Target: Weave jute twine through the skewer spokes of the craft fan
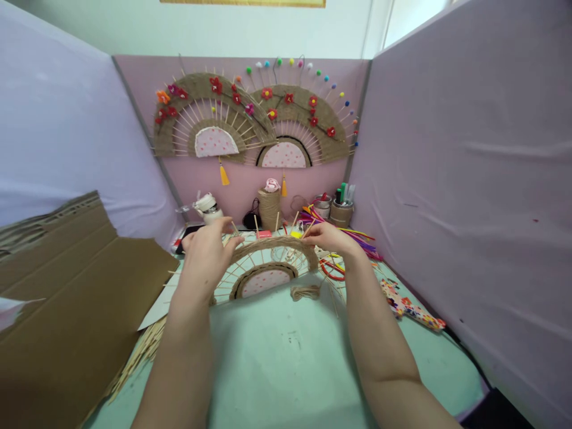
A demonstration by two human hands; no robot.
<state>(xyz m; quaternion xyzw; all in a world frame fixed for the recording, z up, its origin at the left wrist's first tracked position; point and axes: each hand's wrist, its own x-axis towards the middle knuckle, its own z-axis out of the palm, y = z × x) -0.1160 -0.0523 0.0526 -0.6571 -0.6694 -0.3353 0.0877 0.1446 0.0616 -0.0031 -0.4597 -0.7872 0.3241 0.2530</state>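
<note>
A half-round fan [268, 243] of thin sticks, with a band of brown twine woven round its outer part, stands tilted on the table before me. A pink spotted half-circle with a dark edge forms its centre. My left hand [208, 247] grips the upper left of the band, thumb in front, some fingers hidden. At the upper right, my right hand [329, 238] pinches the band beside a bare stick end. A small bundle of twine [305, 292] lies just below the fan's right end.
Folded cardboard [80, 280] rises on the left above loose sticks [139, 353]. Behind the fan stand a white bottle [208, 207], a twine spool [270, 208] and a pen holder [342, 213]. Patterned scissors-like item [413, 307] lies right. Two finished fans [297, 98] hang on the back panel.
</note>
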